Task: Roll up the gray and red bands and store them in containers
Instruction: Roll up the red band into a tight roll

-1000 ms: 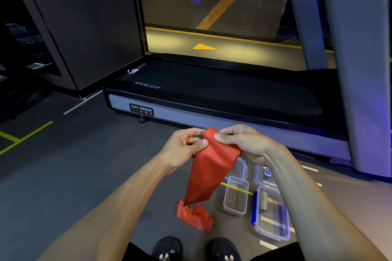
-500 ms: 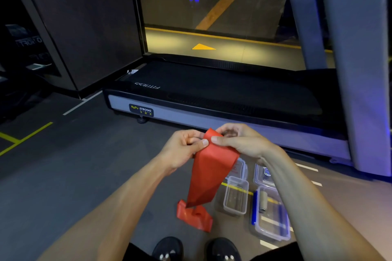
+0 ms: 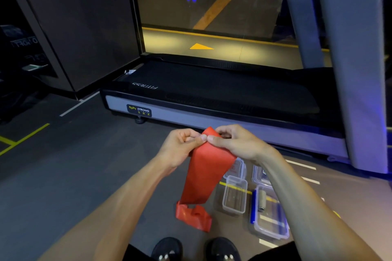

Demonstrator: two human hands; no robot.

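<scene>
Both your left hand and right hand are pinching the red band's top edge, its tail trailing beside 2 clear containers, one apparently holding a gray roll.

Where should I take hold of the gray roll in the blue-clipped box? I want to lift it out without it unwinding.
Grip the gray roll across its curved sides, coming straight down from above. It lies on its side at the far end of the open blue-clipped box, beside a wall, so the top is probably the only free approach.
</scene>
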